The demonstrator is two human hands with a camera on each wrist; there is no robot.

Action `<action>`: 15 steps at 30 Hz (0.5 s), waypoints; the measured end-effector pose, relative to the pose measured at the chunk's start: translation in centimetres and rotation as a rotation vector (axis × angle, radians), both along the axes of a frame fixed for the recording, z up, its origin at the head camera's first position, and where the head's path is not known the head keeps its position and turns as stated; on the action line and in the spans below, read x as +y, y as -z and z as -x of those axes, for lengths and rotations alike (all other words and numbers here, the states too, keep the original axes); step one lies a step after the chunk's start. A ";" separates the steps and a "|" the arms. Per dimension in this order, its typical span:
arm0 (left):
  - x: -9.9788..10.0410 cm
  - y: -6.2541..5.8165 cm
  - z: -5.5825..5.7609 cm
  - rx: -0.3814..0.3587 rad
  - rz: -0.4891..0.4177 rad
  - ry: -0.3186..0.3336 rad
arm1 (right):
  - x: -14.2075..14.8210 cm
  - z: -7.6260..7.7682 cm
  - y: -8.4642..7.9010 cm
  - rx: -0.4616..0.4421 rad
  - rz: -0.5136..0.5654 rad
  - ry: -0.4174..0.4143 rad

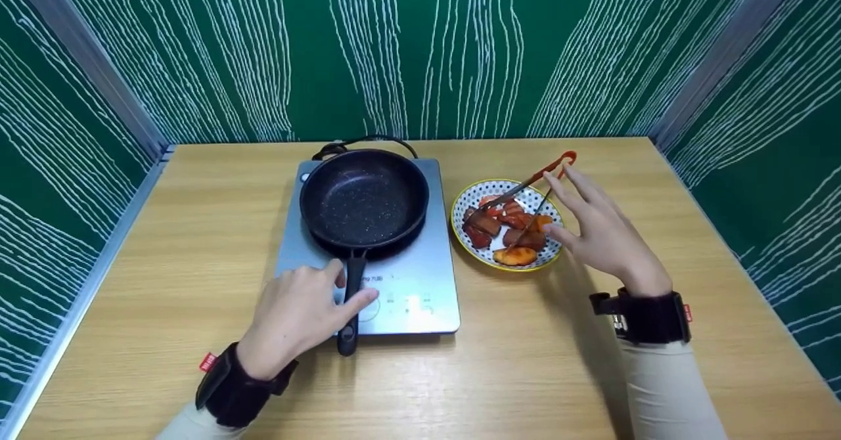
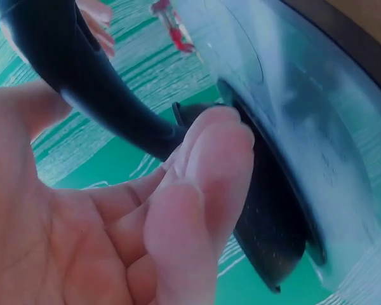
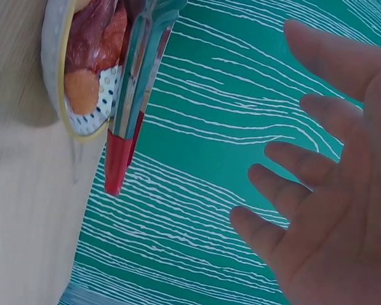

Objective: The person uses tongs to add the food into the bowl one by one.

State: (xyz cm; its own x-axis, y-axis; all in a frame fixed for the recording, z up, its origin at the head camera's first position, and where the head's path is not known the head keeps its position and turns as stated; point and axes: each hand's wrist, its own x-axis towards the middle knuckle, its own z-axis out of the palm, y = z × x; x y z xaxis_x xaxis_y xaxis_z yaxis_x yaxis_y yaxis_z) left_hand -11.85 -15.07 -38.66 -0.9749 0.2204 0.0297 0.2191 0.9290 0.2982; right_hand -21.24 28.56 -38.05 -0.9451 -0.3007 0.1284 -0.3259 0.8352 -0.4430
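A black frying pan (image 1: 364, 197) stands on a silver induction cooktop (image 1: 430, 276), its handle (image 1: 354, 272) toward me. My left hand (image 1: 292, 318) is at that handle, the thumb reaching across above it and the fingers loosely bent on its left side. A gap shows between palm and handle (image 2: 108, 95) in the left wrist view. My right hand (image 1: 608, 243) hovers with spread fingers beside the tongs (image 1: 529, 182); the right wrist view shows them apart. Those red-ended tongs (image 3: 117, 159) lean in a dotted, yellow-rimmed plate (image 1: 463, 246) among reddish-brown and orange food pieces (image 1: 516, 256).
A black power cord (image 1: 387, 139) loops behind the cooktop. The wooden table (image 1: 217, 230) is enclosed at the back and sides by green panels (image 1: 315, 66) with white wavy lines, joined by grey corner posts (image 1: 716, 52).
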 end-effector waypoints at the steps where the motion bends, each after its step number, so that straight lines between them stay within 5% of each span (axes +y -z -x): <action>1: 0.1 0.1 0.0 -0.007 -0.006 0.002 | -0.1 0.0 0.1 0.002 0.006 -0.002; 15: -1.7 -0.2 0.7 -0.115 -0.079 0.021 | -0.4 0.2 0.7 -0.011 0.035 -0.012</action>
State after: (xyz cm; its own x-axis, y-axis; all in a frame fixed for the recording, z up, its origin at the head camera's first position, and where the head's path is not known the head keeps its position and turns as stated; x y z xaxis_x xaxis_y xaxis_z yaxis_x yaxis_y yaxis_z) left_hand -12.58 -16.79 -38.47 -0.9681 0.2422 -0.0639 0.1985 0.8974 0.3941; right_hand -21.45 28.12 -38.80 -0.9427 -0.3078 0.1288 -0.3310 0.8152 -0.4753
